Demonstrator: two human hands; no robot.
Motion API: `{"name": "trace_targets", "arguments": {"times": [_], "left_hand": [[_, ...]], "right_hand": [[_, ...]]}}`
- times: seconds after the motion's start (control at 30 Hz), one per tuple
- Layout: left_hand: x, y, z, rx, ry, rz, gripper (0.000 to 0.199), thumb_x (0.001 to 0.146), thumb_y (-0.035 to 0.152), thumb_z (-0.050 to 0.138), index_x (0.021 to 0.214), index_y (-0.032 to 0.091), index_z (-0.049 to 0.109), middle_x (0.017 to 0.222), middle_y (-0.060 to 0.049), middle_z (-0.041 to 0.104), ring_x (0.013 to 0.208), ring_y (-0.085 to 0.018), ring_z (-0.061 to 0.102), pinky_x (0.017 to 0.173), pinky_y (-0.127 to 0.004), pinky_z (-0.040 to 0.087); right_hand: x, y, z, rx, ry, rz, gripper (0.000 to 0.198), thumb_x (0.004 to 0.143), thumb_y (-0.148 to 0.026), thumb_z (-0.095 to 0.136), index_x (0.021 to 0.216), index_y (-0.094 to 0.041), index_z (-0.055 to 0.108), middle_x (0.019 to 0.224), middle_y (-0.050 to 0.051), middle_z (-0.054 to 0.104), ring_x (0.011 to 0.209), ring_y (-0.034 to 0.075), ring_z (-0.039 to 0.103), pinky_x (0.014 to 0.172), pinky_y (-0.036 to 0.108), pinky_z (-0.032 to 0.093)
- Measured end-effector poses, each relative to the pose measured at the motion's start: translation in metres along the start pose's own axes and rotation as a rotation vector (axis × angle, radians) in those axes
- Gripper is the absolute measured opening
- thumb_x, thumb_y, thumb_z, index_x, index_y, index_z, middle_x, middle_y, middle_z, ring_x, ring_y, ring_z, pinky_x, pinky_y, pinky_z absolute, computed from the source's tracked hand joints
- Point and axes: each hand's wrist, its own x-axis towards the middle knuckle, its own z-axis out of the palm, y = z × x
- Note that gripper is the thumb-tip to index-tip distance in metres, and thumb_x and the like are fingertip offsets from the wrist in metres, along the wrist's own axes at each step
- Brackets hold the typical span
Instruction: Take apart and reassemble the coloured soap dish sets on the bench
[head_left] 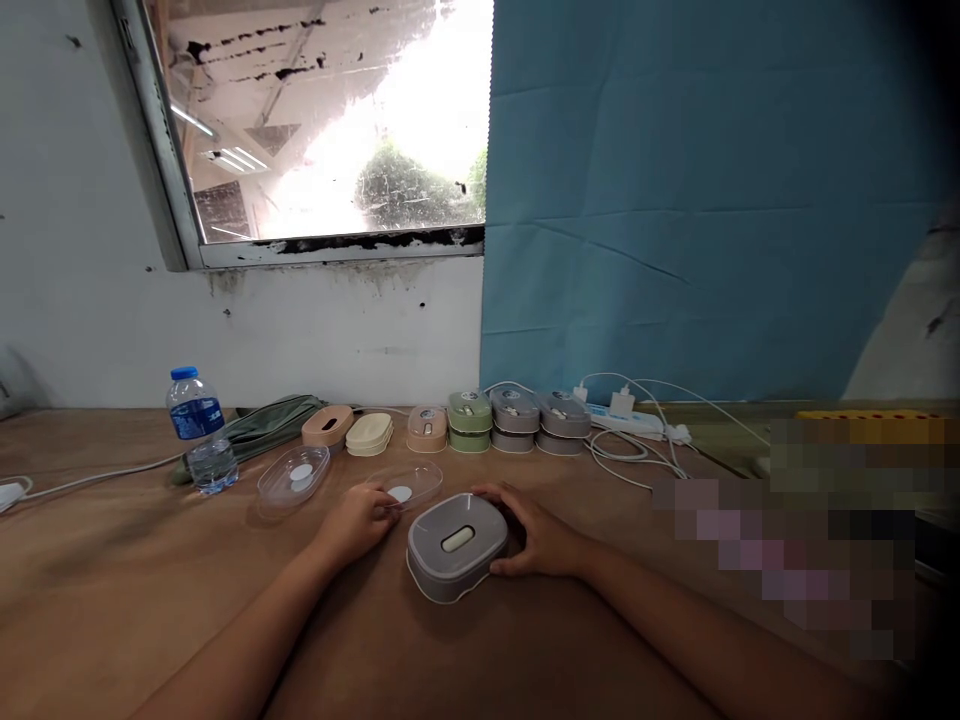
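Note:
A grey oval lidded box [450, 560] with a pale piece in the slot on its top sits on the brown table in front of me. My right hand [536, 535] is around its right end, thumb on the near side and fingers on the far side. Just left of the box, my left hand [361, 518] has its fingers curled at the near edge of a clear plastic cover [424, 482] with a white round patch. What the fingertips do there is partly hidden. Another clear cover [281, 480] lies farther left.
Along the wall stand an orange box [328, 427], cream oval pieces [369, 434], a peach box [427, 430], stacked green boxes [469, 422] and stacked grey boxes [564, 422]. A water bottle [201, 435] is at left. Cables run from a power strip [626, 421] at right.

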Motion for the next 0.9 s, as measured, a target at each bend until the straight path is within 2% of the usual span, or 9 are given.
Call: {"name": "trace_targets", "arguments": {"times": [0.07, 0.17, 0.3, 0.37, 0.5, 0.63, 0.8, 0.9], "left_hand": [[0.001, 0.004, -0.002, 0.138, 0.021, 0.023, 0.023, 0.072, 0.023, 0.050, 0.084, 0.027, 0.069, 0.077, -0.004, 0.064, 0.075, -0.021, 0.053, 0.067, -0.031, 0.037], [0.003, 0.006, -0.014, 0.310, 0.138, -0.017, 0.024, 0.075, 0.027, 0.048, 0.089, 0.028, 0.068, 0.078, -0.004, 0.065, 0.074, -0.022, 0.049, 0.066, -0.033, 0.033], [-0.001, -0.013, -0.039, 0.526, 0.366, -0.197, 0.031, 0.079, 0.035, 0.042, 0.099, 0.026, 0.064, 0.087, -0.006, 0.065, 0.081, -0.025, 0.048, 0.071, -0.036, 0.030], [-0.005, -0.030, -0.051, 0.605, 0.421, -0.320, 0.034, 0.079, 0.037, 0.041, 0.100, 0.024, 0.064, 0.089, -0.007, 0.064, 0.083, -0.026, 0.047, 0.071, -0.036, 0.030], [-0.013, -0.059, -0.062, 0.629, 0.373, -0.500, 0.032, 0.075, 0.038, 0.043, 0.094, 0.026, 0.067, 0.087, -0.006, 0.065, 0.084, -0.027, 0.048, 0.072, -0.037, 0.030], [-0.015, -0.064, -0.064, 0.597, 0.251, -0.573, 0.032, 0.072, 0.038, 0.043, 0.086, 0.028, 0.069, 0.089, -0.006, 0.066, 0.088, -0.028, 0.049, 0.075, -0.037, 0.030], [-0.016, -0.060, -0.066, 0.562, 0.209, -0.576, 0.033, 0.070, 0.042, 0.041, 0.076, 0.028, 0.070, 0.087, -0.005, 0.067, 0.090, -0.027, 0.051, 0.077, -0.036, 0.030], [-0.015, -0.060, -0.066, 0.586, 0.280, -0.535, 0.034, 0.071, 0.043, 0.042, 0.082, 0.027, 0.069, 0.087, -0.005, 0.064, 0.087, -0.026, 0.052, 0.075, -0.035, 0.033]], "right_hand": [[0.000, 0.000, 0.000, -0.009, 0.001, -0.007, 0.081, 0.056, -0.039, 0.072, 0.124, -0.019, 0.034, 0.120, 0.011, 0.043, 0.111, 0.026, 0.043, 0.094, 0.040, 0.036], [0.000, 0.000, 0.000, -0.017, 0.002, -0.015, 0.080, 0.056, -0.038, 0.072, 0.124, -0.018, 0.035, 0.120, 0.011, 0.043, 0.110, 0.025, 0.043, 0.093, 0.039, 0.036], [0.001, 0.001, 0.000, -0.017, -0.002, -0.026, 0.079, 0.056, -0.038, 0.073, 0.123, -0.018, 0.035, 0.118, 0.010, 0.044, 0.108, 0.024, 0.044, 0.093, 0.038, 0.036], [0.001, 0.001, 0.000, -0.014, -0.003, -0.027, 0.079, 0.056, -0.037, 0.073, 0.122, -0.019, 0.035, 0.117, 0.010, 0.044, 0.108, 0.024, 0.044, 0.092, 0.038, 0.036], [0.001, 0.001, 0.000, 0.007, -0.006, -0.019, 0.078, 0.056, -0.036, 0.073, 0.122, -0.019, 0.035, 0.117, 0.009, 0.044, 0.107, 0.024, 0.044, 0.092, 0.037, 0.037], [0.000, 0.002, 0.000, 0.005, -0.004, -0.012, 0.078, 0.055, -0.036, 0.073, 0.122, -0.019, 0.036, 0.117, 0.009, 0.045, 0.107, 0.023, 0.045, 0.092, 0.036, 0.037], [0.001, 0.002, -0.001, -0.015, -0.005, -0.009, 0.079, 0.055, -0.038, 0.072, 0.122, -0.019, 0.036, 0.119, 0.009, 0.043, 0.108, 0.024, 0.043, 0.092, 0.035, 0.036], [0.001, -0.001, -0.001, -0.029, -0.021, -0.012, 0.079, 0.055, -0.037, 0.072, 0.122, -0.019, 0.035, 0.119, 0.009, 0.043, 0.108, 0.024, 0.043, 0.093, 0.036, 0.035]]}}
